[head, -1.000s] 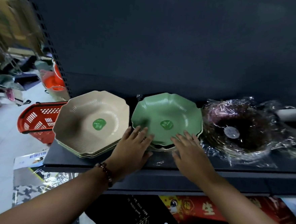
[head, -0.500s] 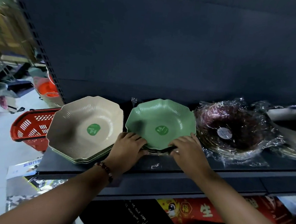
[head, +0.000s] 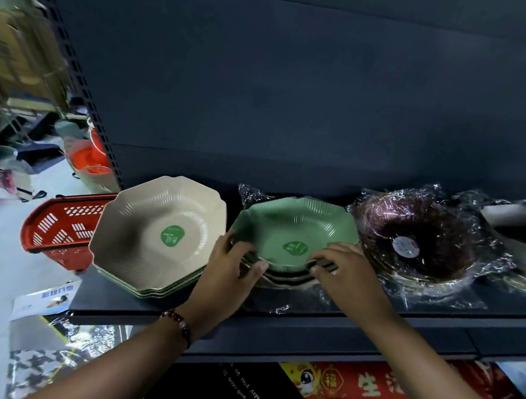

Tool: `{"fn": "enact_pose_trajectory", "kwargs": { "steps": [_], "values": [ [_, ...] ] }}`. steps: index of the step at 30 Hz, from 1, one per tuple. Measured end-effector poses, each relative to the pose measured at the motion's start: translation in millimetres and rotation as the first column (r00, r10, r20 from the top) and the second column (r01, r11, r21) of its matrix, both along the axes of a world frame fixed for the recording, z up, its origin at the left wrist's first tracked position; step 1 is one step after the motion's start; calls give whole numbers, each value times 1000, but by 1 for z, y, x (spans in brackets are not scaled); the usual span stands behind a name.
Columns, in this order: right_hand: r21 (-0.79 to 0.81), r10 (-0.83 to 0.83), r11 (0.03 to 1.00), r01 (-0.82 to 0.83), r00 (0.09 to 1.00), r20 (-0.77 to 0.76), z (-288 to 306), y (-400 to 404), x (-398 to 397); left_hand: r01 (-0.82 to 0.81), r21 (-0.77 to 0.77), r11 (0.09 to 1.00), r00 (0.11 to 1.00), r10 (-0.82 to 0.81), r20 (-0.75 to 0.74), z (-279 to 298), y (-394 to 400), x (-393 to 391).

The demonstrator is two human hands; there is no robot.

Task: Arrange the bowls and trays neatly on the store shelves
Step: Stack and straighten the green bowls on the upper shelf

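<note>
A green octagonal bowl (head: 297,229) tops a short stack of bowls on the dark shelf (head: 403,318). My left hand (head: 228,271) grips the stack's near-left rim, thumb at the edge. My right hand (head: 343,273) grips the near-right rim, fingers curled over the green bowl's lip. To the left sits a beige octagonal bowl (head: 160,229) with a green sticker, on top of its own stack. On the right lies a dark purple bowl (head: 420,241) wrapped in clear plastic.
A red shopping basket (head: 57,231) stands on the floor left of the shelf. Crumpled plastic wrap (head: 251,194) lies behind the green stack. More wrapped goods (head: 516,214) sit at the far right. Printed packages (head: 360,387) fill the shelf below.
Both hands went from lying flat at the green bowl's front edge to gripping the stack's rim from either side. The green bowl's near edge now sits tilted lower toward me.
</note>
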State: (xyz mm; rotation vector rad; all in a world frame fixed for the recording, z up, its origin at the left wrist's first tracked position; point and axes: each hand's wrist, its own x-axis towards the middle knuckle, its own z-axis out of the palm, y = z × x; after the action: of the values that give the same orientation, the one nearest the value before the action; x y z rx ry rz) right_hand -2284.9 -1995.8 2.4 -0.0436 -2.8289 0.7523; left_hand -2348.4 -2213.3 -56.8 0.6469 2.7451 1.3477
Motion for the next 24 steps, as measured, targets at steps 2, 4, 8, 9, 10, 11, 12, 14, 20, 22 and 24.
{"fn": "enact_pose_trajectory", "kwargs": {
  "steps": [2, 4, 8, 9, 10, 11, 12, 14, 20, 22, 24],
  "values": [
    [-54, -16, 998, 15, 1000, -17, 7, -2, -2, -20, 52, 998, 998, 17, 64, 6, 0, 2],
    [-95, -38, 995, 34, 998, -46, 15, -3, -3, -16, 112, 994, 996, 6, 91, 11, 0, 3],
    [-138, -40, 990, 28, 995, -86, 23, -14, -1, -27, 221, 975, 997, 10, 80, 22, -6, 2],
    [-143, -39, 989, 26, 995, -91, 23, -19, 0, -45, 237, 971, 996, 24, 91, 24, -10, 1],
    [-150, -38, 988, 24, 995, -94, 23, -24, 1, -61, 243, 968, 995, 41, 88, 26, -15, 2],
    [-152, -36, 988, 20, 994, -101, 23, -30, 1, -72, 244, 967, 996, 59, 60, 28, -21, 1],
    [-151, -30, 988, 12, 993, -115, 23, -37, 0, -77, 241, 968, 997, 75, 19, 28, -29, 0],
    [-155, -5, 988, -19, 988, -152, 23, -50, -3, -86, 240, 967, 993, 102, -56, 30, -46, -1],
    [-132, 140, 977, -168, 970, -199, 12, -101, -26, -129, 239, 962, 968, 174, -180, 22, -109, -1],
    [-131, 194, 967, -218, 965, -174, 3, -120, -38, -174, 200, 964, 963, 209, -169, 17, -132, 1],
    [-136, 245, 955, -264, 959, -141, -8, -138, -48, -210, 156, 965, 959, 235, -159, 11, -154, 4]
  ]
}}
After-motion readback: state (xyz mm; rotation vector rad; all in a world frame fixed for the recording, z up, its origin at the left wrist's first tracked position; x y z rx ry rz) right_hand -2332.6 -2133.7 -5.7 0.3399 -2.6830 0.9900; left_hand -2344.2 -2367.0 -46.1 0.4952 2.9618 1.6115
